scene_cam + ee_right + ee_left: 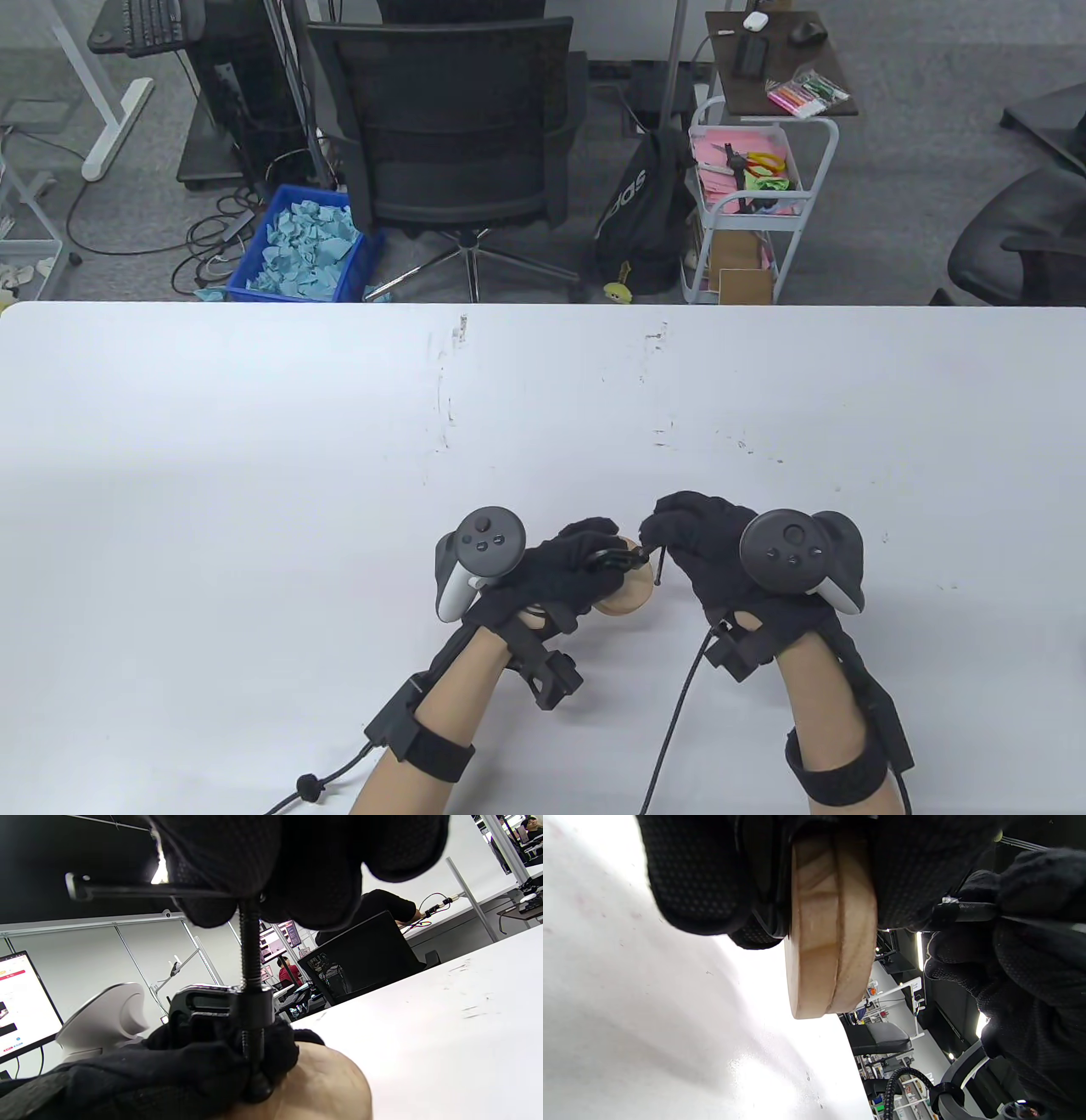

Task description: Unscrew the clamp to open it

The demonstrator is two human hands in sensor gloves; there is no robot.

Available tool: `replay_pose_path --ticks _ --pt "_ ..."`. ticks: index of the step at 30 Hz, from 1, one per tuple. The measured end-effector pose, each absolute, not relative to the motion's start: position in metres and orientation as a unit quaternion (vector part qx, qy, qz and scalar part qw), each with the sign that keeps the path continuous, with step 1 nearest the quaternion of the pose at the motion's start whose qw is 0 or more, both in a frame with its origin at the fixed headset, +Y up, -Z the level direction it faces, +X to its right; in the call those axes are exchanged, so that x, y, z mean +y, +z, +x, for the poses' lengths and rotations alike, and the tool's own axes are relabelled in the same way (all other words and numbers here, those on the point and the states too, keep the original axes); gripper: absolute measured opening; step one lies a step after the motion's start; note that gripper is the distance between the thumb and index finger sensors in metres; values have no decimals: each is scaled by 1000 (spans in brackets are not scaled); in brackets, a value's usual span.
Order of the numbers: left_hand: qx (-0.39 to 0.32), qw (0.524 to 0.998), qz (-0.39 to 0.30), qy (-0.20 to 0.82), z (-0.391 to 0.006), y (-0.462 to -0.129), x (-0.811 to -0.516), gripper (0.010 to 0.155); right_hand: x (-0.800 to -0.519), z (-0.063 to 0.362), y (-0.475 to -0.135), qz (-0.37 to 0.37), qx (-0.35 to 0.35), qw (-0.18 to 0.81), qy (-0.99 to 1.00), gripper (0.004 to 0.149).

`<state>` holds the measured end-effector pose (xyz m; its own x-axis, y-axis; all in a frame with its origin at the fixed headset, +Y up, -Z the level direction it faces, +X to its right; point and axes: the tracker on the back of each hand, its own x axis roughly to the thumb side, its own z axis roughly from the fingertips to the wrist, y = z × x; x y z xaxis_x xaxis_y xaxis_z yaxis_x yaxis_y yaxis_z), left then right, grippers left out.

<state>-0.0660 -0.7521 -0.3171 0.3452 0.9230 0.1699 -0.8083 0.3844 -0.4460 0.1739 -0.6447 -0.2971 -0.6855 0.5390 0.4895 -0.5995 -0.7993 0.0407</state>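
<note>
Both hands work close together near the front edge of the white table (254,441), a little right of its middle.

The left hand (551,581) grips the black metal clamp (212,1005) together with 2 round wooden discs (831,929). The discs are stacked face to face and stand on edge; whether their lower rim touches the table cannot be told. In the left wrist view the gloved fingers (695,878) wrap the clamp frame on one face of the stack, and the seam between the 2 discs shows as a dark line.

The right hand (708,552) sits just beside the left, its fingertips (297,870) pressed together around the top of the clamp's threaded screw (251,946). The thin crossbar handle (127,890) sticks out sideways from under those fingertips, with its knobbed end free. The screw runs down through the clamp's threaded collar, and its lower end meets the wood of the nearer disc, partly hidden by the left glove. A long stretch of thread shows between the right fingertips and the collar.

A tracker (479,560) rides on the back of the left hand, another (802,556) on the right. Cables trail from both wrists toward the front edge.
</note>
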Motion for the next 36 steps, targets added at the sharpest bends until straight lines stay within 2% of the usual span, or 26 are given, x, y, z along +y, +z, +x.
replay_pose_path --ticks 4,8,10,17,19,25,36 --pt "-194 814 -140 530 -68 -318 -752 40 -645 179 -298 240 -61 326 912 40" --pt "-185 822 -129 523 -71 -318 -750 40 -643 185 -298 218 -57 302 926 63" --pt "-187 824 -126 520 -71 -318 -749 40 -644 185 -298 205 -54 290 933 67" --pt "-195 815 -135 528 -68 -317 -749 40 -645 181 -299 217 -67 281 932 45" --pt "-200 801 -145 545 -65 -316 -748 40 -642 182 -297 220 -79 286 929 44" --pt "-212 805 -145 535 -61 -313 -745 40 -640 183 -295 222 -96 290 926 41" --pt "-178 821 -125 527 -70 -317 -747 39 -631 193 -292 197 -141 260 935 41"
